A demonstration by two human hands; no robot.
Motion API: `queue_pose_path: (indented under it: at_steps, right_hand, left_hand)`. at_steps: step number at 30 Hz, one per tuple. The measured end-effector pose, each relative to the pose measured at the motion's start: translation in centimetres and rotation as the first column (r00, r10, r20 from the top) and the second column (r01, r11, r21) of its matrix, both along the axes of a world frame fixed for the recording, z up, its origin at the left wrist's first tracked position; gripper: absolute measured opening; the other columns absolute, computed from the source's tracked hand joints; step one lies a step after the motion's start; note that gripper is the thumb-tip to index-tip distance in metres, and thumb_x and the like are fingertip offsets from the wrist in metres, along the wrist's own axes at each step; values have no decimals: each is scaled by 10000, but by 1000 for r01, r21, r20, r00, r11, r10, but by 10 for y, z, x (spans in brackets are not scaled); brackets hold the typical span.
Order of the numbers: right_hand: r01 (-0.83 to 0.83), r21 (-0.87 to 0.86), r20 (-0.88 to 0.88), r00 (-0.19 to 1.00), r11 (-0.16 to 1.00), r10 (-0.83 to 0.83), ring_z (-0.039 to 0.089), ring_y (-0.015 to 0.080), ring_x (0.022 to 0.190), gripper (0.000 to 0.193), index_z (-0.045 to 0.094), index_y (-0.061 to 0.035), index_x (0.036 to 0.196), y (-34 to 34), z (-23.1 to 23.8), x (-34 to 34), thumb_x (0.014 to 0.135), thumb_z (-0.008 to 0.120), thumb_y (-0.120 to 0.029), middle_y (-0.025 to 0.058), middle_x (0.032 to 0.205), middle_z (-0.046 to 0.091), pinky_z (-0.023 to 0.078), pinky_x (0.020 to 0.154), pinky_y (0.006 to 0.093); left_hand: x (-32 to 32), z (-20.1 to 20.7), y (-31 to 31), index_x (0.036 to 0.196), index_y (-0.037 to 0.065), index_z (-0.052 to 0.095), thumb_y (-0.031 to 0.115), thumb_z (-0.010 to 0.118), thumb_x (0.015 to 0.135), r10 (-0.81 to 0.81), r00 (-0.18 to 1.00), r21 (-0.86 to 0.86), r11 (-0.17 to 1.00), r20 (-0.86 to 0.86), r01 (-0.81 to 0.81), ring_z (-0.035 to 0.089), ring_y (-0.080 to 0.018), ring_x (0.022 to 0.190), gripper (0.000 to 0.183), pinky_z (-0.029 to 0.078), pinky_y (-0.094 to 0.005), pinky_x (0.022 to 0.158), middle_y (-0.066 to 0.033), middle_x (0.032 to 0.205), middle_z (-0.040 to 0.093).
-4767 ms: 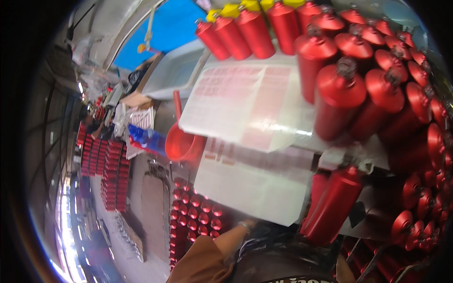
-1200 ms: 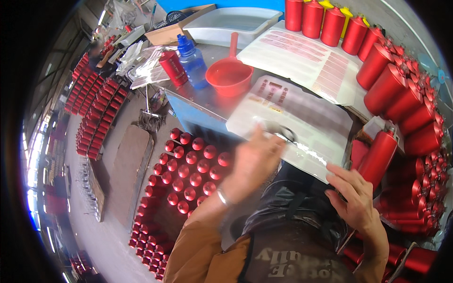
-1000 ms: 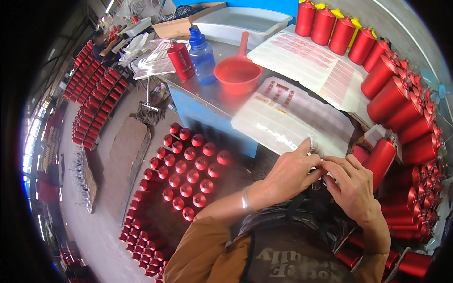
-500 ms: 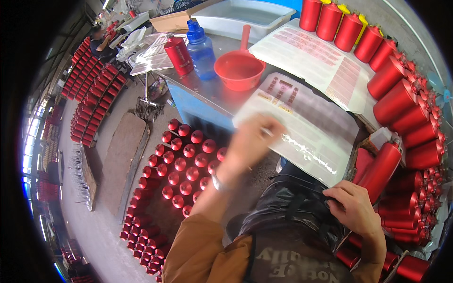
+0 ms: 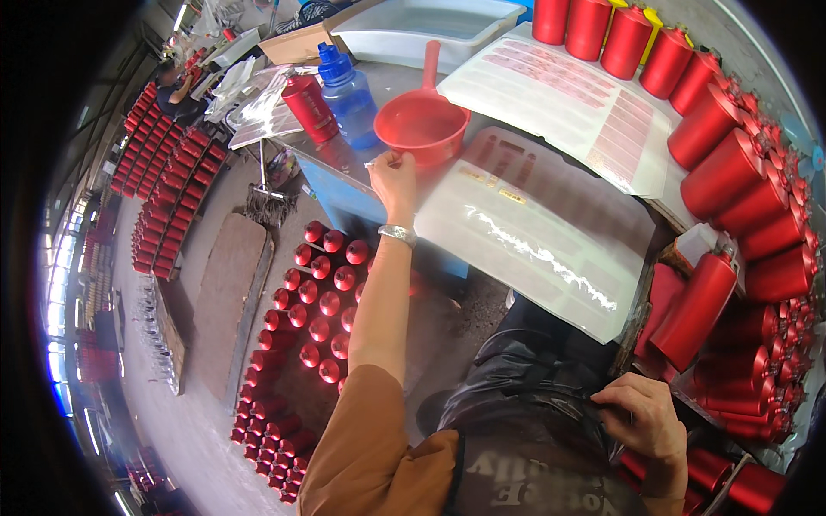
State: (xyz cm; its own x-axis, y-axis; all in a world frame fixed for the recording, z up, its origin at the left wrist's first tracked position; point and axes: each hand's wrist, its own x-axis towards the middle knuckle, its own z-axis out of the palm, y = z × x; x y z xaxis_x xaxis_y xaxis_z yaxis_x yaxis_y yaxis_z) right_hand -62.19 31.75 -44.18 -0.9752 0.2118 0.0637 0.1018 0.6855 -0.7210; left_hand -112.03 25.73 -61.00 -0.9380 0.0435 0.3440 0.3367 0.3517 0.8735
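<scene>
Dipper behind left hand, fingers bunched (pinch unclear) | blue bottle alongside | right hand: fingers curled

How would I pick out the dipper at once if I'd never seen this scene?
Find the grey table with a blue side. On it, right of the translucent blue bottle and above the left hand in the picture, is the red plastic dipper. Its wide open bowl and straight handle set it apart from the red bottle further left.
</scene>
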Motion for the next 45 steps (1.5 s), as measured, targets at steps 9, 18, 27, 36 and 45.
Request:
queue_pose_path:
  at_steps: [9,18,27,36,45]
  right_hand:
    - [-30,-39,-22,999,999,29,688,276,786,302,704,-57,996,-1,-8,1,706,742,16,89,903,675,557,651,357]
    - [-41,-79,-9,999,996,41,683,284,794,286,688,-55,990,-1,-15,1,716,733,13,92,902,666,556,660,363]
    - [-67,-89,0,998,994,67,677,293,799,281,673,-58,997,0,-26,-1,729,733,0,92,907,657,552,666,367]
    - [-35,-73,-30,999,997,33,677,271,742,295,690,-53,950,-1,-31,-1,673,735,37,93,859,686,545,633,355]
    - [-39,-80,-25,999,996,37,676,277,733,288,683,-48,955,1,-34,2,684,743,31,98,849,683,544,624,354]
  left_hand:
    - [-7,-1,3,864,-89,729,208,693,779,-11,998,-23,1000,66,13,687,-335,773,311,527,-434,801,-210,796,714]
    - [-27,-30,-3,882,-127,691,150,652,839,-105,975,230,971,195,59,695,-230,771,283,561,-375,756,-156,806,695]
    - [-29,-37,-13,1051,-203,581,14,567,918,-332,884,676,737,329,25,695,-293,902,255,627,-385,864,-207,1034,635]
    - [-15,-23,-20,1015,-155,594,76,611,899,-84,965,362,932,247,-11,736,-274,818,258,634,-354,739,-196,981,668]
    - [-18,-13,-60,934,-57,619,173,621,907,112,988,72,990,108,-120,732,-221,622,231,570,-303,595,-130,712,703]
